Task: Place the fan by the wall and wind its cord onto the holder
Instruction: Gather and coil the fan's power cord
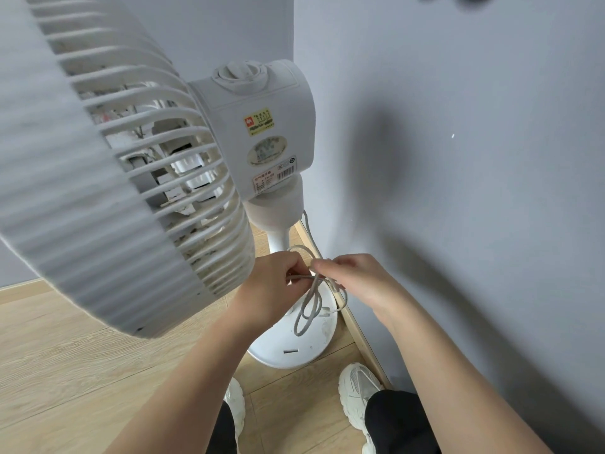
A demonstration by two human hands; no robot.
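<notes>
**Q:** Where is the fan, and what do the hands hold?

**A:** The white pedestal fan stands just beyond both hands. Its round base lies below them, close beside the grey wall. The left hand curls its fingers round gathered turns of the grey power cord. The right hand, touching the left, pinches the same cord. Loose loops hang beneath both hands, over the base.

**Q:** How should the cord handle?

**A:** It is probably light, limp and smooth, so loops may slip unless held where the strands cross between the hands. The fan looks top-heavy, and tugging the cord could rock it. The pole above the hands offers a steadying hold. No cord holder can be made out.
</notes>
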